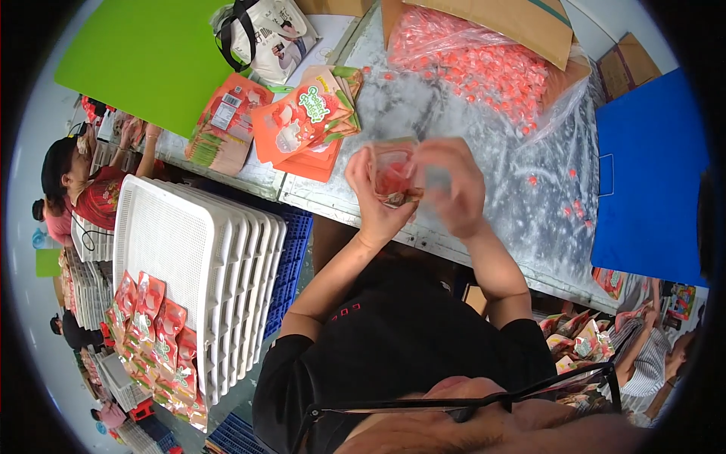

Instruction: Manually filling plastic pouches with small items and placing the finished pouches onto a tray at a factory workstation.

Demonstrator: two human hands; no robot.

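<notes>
My left hand (369, 198) is closed around an opened red pouch (392, 195), held upright above the table's near edge. Red pieces show through the pouch's mouth. Close beside the pouch on its right is my right hand (457, 185), fingers curled and smeared by motion; whether anything is in them cannot be made out. Left of my hands lie flat red pouches (302, 121) in a fanned pile. Past them, a large heap of small red wrapped candies (473, 64) sits in clear plastic inside a cardboard box (522, 26).
Loose candies (578, 206) are scattered across the metal table (522, 250). Stacked white trays (170, 234) at my left carry filled pouches (155, 333). A blue panel (646, 181) borders the right, a green board (144, 60) the far left. Co-workers (94, 185) are at both sides.
</notes>
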